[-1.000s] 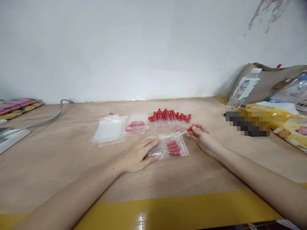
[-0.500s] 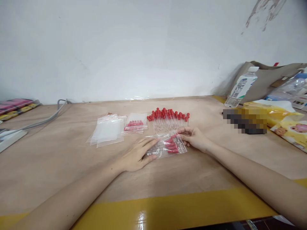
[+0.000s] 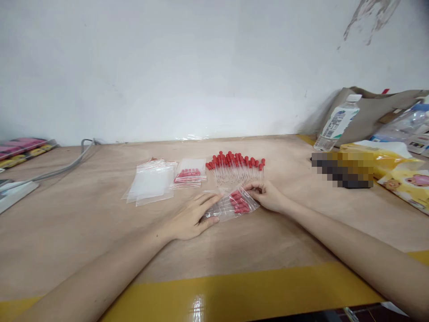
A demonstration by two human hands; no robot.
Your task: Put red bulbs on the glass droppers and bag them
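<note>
A clear zip bag (image 3: 223,209) lies on the table between my hands. Inside are several glass droppers with red rubber bulbs (image 3: 239,202), bulbs toward the right end. My left hand (image 3: 191,217) rests on the bag's left part, thumb and fingers stretched apart. At the right end, my right hand (image 3: 266,196) pinches the edge by the zip strip, its fingertips partly hidden. Just beyond the bag lies a row of loose droppers (image 3: 234,167), red bulbs pointing away from me. Left of that row is a filled bag (image 3: 187,174) of red-bulbed droppers.
A stack of flat clear zip bags (image 3: 150,183) lies at left. A grey cable (image 3: 72,164) runs along the far left. On the right stand a plastic bottle (image 3: 338,123), a grey bag (image 3: 372,107) and yellow packets (image 3: 405,181), beside a blurred-out dark object.
The droppers' red bulbs have moved closer together and sit fully inside the bag. My right hand has shifted slightly left and toward me along the bag's edge. My left hand stays put.
</note>
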